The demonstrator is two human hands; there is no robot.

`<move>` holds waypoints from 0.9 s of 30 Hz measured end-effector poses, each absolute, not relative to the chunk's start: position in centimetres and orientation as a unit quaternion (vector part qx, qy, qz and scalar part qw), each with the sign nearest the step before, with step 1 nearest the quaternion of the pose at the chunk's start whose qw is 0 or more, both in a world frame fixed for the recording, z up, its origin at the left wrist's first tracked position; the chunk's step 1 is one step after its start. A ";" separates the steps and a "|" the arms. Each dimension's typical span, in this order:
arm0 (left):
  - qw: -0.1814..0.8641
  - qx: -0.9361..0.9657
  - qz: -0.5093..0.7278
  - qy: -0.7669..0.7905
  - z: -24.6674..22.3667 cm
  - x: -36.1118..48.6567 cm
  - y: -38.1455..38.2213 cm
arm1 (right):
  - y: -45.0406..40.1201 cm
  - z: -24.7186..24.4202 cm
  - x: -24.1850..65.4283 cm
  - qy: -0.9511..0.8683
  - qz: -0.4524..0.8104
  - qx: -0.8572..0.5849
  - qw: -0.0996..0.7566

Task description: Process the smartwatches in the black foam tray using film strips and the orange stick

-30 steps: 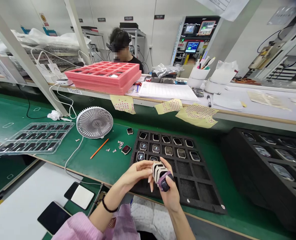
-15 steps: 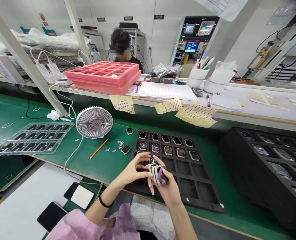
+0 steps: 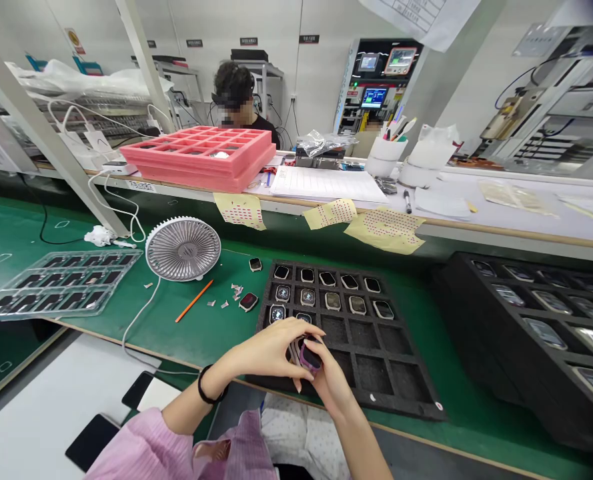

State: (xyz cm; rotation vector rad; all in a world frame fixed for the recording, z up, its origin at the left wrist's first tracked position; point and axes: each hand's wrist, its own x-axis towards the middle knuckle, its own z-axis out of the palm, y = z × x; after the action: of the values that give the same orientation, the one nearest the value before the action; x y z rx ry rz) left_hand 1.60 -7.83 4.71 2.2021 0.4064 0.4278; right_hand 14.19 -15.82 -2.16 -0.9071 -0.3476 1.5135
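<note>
Now both hands fold closely around the purple-rimmed piece

The purple-rimmed piece (image 3: 310, 358) sits between the hands, above the near edge of the black foam tray (image 3: 406, 404), its dark face tipped upward. Half a second ago its striped side showed broadly, with the left fingers spread; now the left hand (image 3: 266, 350) arches over that side, leaving just a sliver of stripes visible. The left hand is partly curled, its thumb against the piece's lower edge. The right hand (image 3: 333, 387) is bent around the other side, thumb on the dark face; its remaining fingers are mostly hidden. The change reads as a turn or regrip, so the work seems to remain in the hands.

Beneath and beyond, watches (image 3: 333, 301) fill the tray's back rows, unchanged. To the left lie a loose watch (image 3: 249, 302), pale scraps (image 3: 236, 291), an orange stick (image 3: 194, 301) and a fan (image 3: 183, 249).
</note>
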 end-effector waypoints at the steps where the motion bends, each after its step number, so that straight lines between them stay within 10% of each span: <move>1: 0.421 0.875 0.175 0.161 4.6 1.5 -8.0 | -15.8 -2.2 14.2 -0.143 0.649 -0.402 0.630; 21: 0.332 0.811 0.319 0.361 1.3 -0.3 -7.7 | -16.0 -2.5 13.9 -0.152 0.629 -0.390 0.655; 27: 0.123 0.754 0.291 0.575 -3.1 -6.7 -2.0 | -16.1 -2.2 14.4 -0.161 0.631 -0.381 0.656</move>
State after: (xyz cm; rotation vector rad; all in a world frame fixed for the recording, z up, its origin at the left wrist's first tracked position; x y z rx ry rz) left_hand -6.73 -2.02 -3.10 2.2003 1.6790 0.8504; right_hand 14.44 -16.13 -2.25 -0.8646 -0.3659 1.4312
